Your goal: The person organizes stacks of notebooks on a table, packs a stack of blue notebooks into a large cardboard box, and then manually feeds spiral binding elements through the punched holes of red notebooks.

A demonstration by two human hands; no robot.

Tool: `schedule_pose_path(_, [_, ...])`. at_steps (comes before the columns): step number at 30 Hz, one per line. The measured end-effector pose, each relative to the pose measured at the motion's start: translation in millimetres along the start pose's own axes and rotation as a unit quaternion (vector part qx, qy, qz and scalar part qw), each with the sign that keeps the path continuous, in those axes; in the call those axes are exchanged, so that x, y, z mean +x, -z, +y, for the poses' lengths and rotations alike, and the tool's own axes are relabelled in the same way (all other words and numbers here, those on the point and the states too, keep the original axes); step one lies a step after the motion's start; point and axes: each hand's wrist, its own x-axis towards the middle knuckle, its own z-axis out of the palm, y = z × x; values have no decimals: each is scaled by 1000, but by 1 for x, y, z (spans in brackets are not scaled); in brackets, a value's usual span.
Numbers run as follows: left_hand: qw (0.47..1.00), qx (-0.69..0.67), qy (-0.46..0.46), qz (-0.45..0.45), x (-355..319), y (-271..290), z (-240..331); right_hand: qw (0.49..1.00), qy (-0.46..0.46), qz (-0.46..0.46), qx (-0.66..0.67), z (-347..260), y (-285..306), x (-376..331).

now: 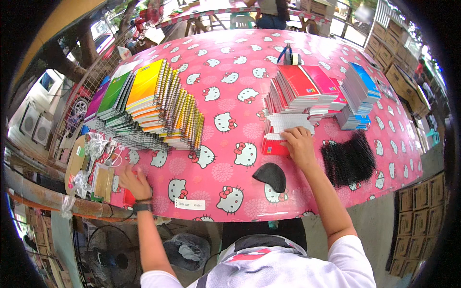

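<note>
My right hand [301, 146] grips the edge of an unbound red notebook [274, 146] with white pages, its fingers curled over the top. Directly behind lie loose white punched sheets [289, 123], against a tall stack of red notebooks [294, 81]. My left hand [136, 184] hovers at the left table edge with fingers apart and nothing visibly held. Under its wrist shows a small red piece [128, 198], mostly hidden. A black curved pad [271, 176] lies between the hands, closer to the right one. To the right of my right forearm rests a pile of black spiral coils [349, 160].
Yellow spiral notebooks [149, 84] and green notebooks [115, 93] are stacked at left. Blue notebooks [362, 81] stand at right. Blue-handled pliers [285, 52] sit at the back. A cardboard tray [76, 161] of odds and ends and a paper label [190, 204] lie near the front edge.
</note>
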Motion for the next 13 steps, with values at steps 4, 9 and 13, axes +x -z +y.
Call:
schedule_pose_path(4, [979,-196,-49,23,-35,19,108,997,-4,68,32,-5,6,-4])
schedule_pose_path(9, [819,-562,64,-92,-61,66,247,992,-1,-15,129,-72,53,-12])
schedule_pose_path(13, [636,-656,110,-391,-85,62,272,983,17,-93,156,-110,62,-56])
